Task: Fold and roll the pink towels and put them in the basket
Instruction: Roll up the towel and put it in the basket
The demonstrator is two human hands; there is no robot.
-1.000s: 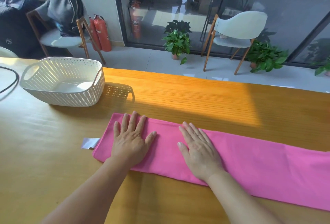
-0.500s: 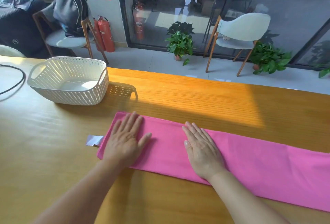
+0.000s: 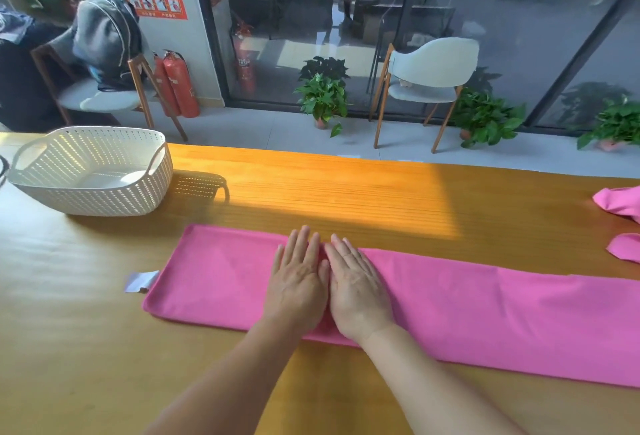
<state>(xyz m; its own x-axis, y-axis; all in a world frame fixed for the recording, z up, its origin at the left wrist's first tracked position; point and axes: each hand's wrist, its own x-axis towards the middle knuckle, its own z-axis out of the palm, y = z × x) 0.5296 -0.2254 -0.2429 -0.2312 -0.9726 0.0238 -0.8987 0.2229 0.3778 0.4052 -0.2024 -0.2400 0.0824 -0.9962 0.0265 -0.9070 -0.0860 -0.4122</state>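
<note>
A pink towel [image 3: 485,310], folded into a long strip, lies flat across the wooden table [image 3: 311,192] and runs off the right edge of the view. My left hand [image 3: 298,285] and my right hand [image 3: 356,292] lie side by side on it, palms down with straight fingers, pressing the cloth a little left of its middle. A small white label [image 3: 140,282] sticks out at the towel's left end. The white perforated basket [image 3: 90,171] stands with nothing in it at the table's far left, apart from the towel.
More pink cloth [image 3: 620,206] lies bunched at the table's right edge. Beyond the far table edge stand two chairs [image 3: 426,78], potted plants [image 3: 323,95] and red fire extinguishers [image 3: 176,84] before a glass wall.
My left hand slid right along the towel from near its left end and now lies beside my right hand. The view has shifted right, bringing the bunched pink cloth into sight.
</note>
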